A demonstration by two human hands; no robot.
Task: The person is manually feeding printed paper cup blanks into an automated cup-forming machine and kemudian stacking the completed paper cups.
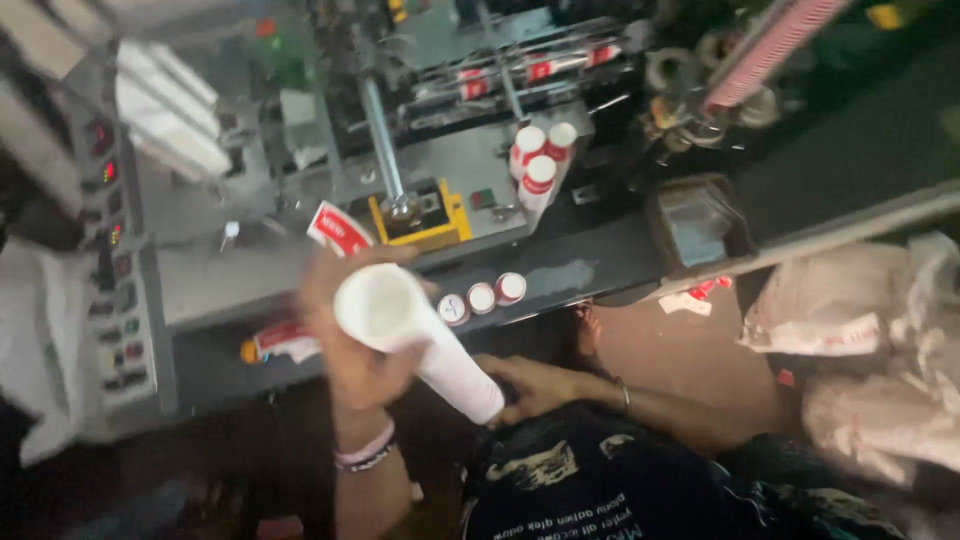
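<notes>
Both hands grip one stack of white paper cups.
The left hand (355, 330) wraps its open end, the right hand (525, 385) its base; the cup stack (415, 340) hangs before the grey machine bench (590, 270), with more cups (538, 160) farther back.

Red-and-white labelled bottles (538, 160) stand on the machine, a red-and-white carton flap (338, 230) left of them.
</notes>
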